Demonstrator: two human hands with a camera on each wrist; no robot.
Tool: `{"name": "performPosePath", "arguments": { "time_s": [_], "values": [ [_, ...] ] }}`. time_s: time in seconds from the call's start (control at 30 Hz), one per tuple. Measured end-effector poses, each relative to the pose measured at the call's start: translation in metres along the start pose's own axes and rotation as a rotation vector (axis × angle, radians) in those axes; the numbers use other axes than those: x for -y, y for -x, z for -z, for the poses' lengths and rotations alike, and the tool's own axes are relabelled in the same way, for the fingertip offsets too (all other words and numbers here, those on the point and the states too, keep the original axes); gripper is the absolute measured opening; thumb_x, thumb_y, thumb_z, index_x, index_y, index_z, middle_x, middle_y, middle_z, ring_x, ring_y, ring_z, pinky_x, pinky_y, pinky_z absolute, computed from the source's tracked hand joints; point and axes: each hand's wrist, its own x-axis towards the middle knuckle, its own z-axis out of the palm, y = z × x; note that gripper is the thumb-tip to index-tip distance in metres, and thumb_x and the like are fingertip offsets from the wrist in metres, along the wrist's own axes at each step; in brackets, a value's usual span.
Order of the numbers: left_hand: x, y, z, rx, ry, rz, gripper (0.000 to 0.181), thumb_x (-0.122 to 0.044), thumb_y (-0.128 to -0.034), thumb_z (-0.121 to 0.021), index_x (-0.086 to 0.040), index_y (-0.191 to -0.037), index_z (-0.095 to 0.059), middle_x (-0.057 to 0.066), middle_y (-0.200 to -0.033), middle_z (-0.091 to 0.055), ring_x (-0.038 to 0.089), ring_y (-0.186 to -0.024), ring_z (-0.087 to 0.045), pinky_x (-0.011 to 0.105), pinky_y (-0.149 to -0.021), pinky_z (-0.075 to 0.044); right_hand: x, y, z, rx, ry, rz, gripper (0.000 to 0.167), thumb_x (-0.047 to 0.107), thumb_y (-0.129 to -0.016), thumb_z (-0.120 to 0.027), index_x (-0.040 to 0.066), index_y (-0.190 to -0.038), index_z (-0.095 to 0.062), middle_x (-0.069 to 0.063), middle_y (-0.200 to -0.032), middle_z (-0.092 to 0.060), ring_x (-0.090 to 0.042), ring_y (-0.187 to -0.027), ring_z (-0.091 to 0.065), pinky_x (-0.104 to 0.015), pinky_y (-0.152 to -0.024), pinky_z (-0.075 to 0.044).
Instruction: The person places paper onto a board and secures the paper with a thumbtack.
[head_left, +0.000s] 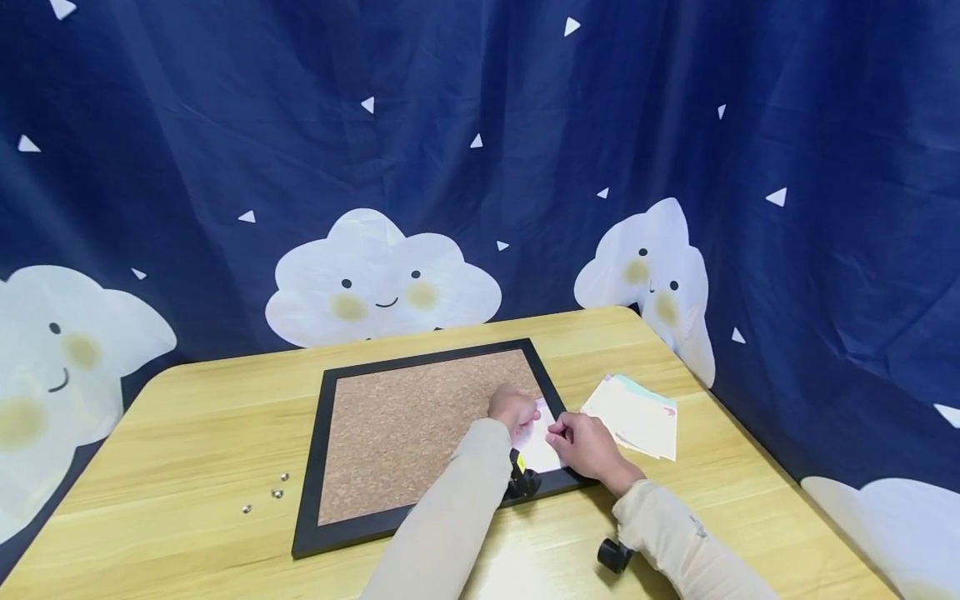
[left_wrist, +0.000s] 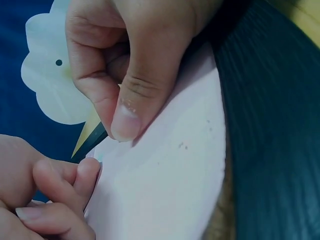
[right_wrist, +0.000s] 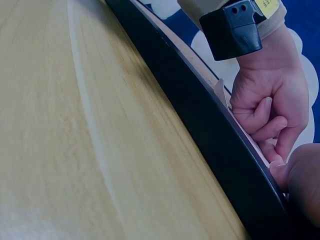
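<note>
A pale pink-white card [head_left: 544, 454] lies at the right end of a black-framed cork board [head_left: 420, 433]. My left hand [head_left: 513, 408] rests over the card's upper part with its fingers curled; whether they hold anything there is hidden. From the right, my right hand [head_left: 588, 446] pinches the card's edge between thumb and index finger. In the left wrist view, the right thumb [left_wrist: 127, 122] lies on the card [left_wrist: 165, 175], close to the left fingers [left_wrist: 65, 185]. One card corner [right_wrist: 221, 92] lifts above the board's frame [right_wrist: 200, 120] in the right wrist view.
More cards [head_left: 637, 417] lie in a loose stack on the wooden table [head_left: 187, 433], right of the board. Several small silver pins [head_left: 277, 493] sit left of it. Wrist cameras [head_left: 615, 555] are strapped to both arms. A dark blue cloud-print curtain [head_left: 450, 125] hangs behind.
</note>
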Motion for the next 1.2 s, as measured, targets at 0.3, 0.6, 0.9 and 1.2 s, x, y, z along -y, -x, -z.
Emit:
{"name": "performPosePath", "arguments": {
  "time_s": [0.3, 0.6, 0.9, 1.2],
  "values": [
    [0.001, 0.0, 0.001, 0.038, 0.023, -0.01, 0.006, 0.003, -0.0795, -0.066, 0.0, -0.081, -0.061, 0.003, -0.054, -0.055, 0.011, -0.039, -0.039, 0.021, -0.035, -0.028, 0.002, 0.001, 0.001, 0.009, 0.007, -0.019, 0.009, 0.009, -0.082, -0.076, 0.014, -0.079, -0.068, 0.01, -0.055, -0.046, -0.006, -0.052, -0.044, -0.026, -0.049, -0.037],
    [-0.005, 0.002, 0.005, 0.03, -0.137, -0.044, 0.018, -0.002, -0.0795, -0.075, 0.003, -0.091, -0.061, 0.009, -0.072, -0.056, 0.015, -0.05, -0.045, 0.022, -0.04, -0.034, 0.003, 0.001, 0.001, 0.009, -0.004, -0.012, 0.008, 0.009, -0.082, -0.075, 0.013, -0.08, -0.069, 0.01, -0.055, -0.046, -0.006, -0.052, -0.044, -0.026, -0.049, -0.037],
    [-0.011, 0.003, 0.005, 0.011, -0.346, -0.109, 0.013, -0.003, -0.0765, -0.076, 0.0, -0.076, -0.063, 0.01, -0.071, -0.057, 0.021, -0.057, -0.051, 0.023, -0.042, -0.035, 0.003, 0.001, 0.0, 0.0, 0.004, -0.016, 0.01, 0.008, -0.082, -0.075, 0.014, -0.079, -0.068, 0.01, -0.055, -0.046, -0.006, -0.053, -0.044, -0.026, -0.05, -0.037],
    [-0.012, 0.004, 0.004, -0.004, -0.392, -0.113, 0.011, -0.004, -0.0779, -0.074, 0.0, -0.074, -0.064, 0.009, -0.065, -0.056, 0.021, -0.056, -0.051, 0.024, -0.044, -0.037, 0.001, 0.0, -0.001, 0.004, 0.012, -0.021, 0.009, 0.01, -0.083, -0.075, 0.014, -0.079, -0.068, 0.011, -0.055, -0.046, -0.007, -0.053, -0.044, -0.026, -0.05, -0.037]
  ]
}}
